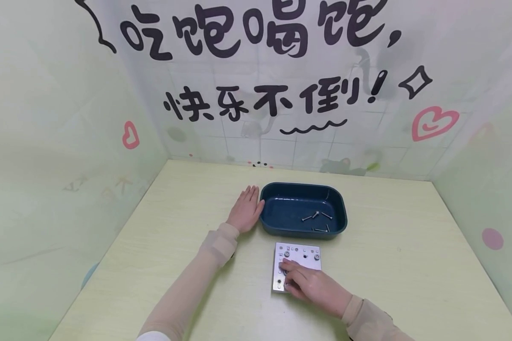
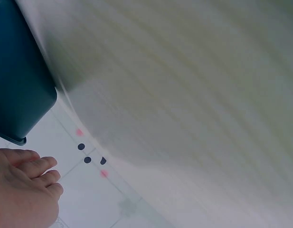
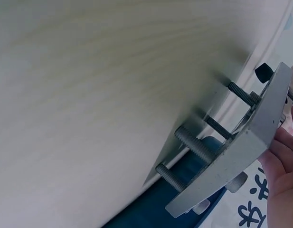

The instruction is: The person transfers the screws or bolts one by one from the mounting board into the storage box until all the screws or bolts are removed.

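My left hand [image 1: 245,210] lies with straight fingers beside the left wall of a dark blue tray [image 1: 264,227], its thumb at the rim. A silver metal plate [image 1: 300,250] with holes stands on the table in front of the tray. Several bolts go through it, and their threaded shanks [image 3: 196,145] stick out underneath in the right wrist view. Over the plate's left part, my right hand [image 1: 317,286] has curled fingers and pinches a bolt [image 3: 292,95]; the fingers partly hide it in the head view.
Several loose bolts [image 1: 320,215] lie in the right part of the tray. The pale wooden table [image 1: 409,265] is bounded by a back wall [image 1: 239,142] with black lettering and by side walls.
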Demonstrator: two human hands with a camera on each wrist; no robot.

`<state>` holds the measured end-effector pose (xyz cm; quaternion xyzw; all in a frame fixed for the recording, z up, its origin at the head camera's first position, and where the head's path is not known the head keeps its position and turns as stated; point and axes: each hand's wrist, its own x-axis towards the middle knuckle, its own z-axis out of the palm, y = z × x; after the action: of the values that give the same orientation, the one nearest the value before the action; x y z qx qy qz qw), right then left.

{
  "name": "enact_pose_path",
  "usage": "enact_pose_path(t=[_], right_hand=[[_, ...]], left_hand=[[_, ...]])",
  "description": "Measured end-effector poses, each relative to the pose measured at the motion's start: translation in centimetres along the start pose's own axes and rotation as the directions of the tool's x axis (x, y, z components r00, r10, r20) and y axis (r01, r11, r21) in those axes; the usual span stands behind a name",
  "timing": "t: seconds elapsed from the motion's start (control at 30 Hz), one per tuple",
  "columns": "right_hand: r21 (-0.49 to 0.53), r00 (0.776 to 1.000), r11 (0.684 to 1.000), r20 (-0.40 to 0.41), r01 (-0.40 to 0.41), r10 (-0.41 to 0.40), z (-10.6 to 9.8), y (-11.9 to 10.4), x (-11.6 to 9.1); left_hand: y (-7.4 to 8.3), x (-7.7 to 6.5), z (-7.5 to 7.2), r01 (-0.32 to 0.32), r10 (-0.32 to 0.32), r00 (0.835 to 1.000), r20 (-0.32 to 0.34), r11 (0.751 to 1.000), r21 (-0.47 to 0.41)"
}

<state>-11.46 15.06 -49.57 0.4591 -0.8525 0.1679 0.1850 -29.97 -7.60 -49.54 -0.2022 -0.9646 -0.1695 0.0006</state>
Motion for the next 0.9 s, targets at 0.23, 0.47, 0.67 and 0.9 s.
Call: enact_pose_path(t=[0.23,0.47,0.67,0.9], right_hand=[[0.055,1.0,0.998,0.002,-0.015,0.015,-0.3,0.1,0.4],[0.075,0.997,0.996,0.063,-0.055,0.05,-0.4,-0.1,0.1],[0.087,0.996,0.994,0.067,-0.064,0.059,-0.5,-0.1,0.2],[0.091,0.996,0.994,0.055,-0.068,0.063,-1.1,0.2,0.7]], left_hand=[[-0.1,0.0,0.0,-0.001,0.001,1.0,-0.01,1.0,0.003],[-0.1,-0.2,0.0,-0.003,0.002,1.0,-0.01,0.999,-0.032],[0.0,-0.2,-0.1,-0.009,0.009,1.0,-0.018,1.0,-0.029],[0.0,-0.1,0.0,-0.005,0.005,1.0,-0.007,1.0,-0.003]])
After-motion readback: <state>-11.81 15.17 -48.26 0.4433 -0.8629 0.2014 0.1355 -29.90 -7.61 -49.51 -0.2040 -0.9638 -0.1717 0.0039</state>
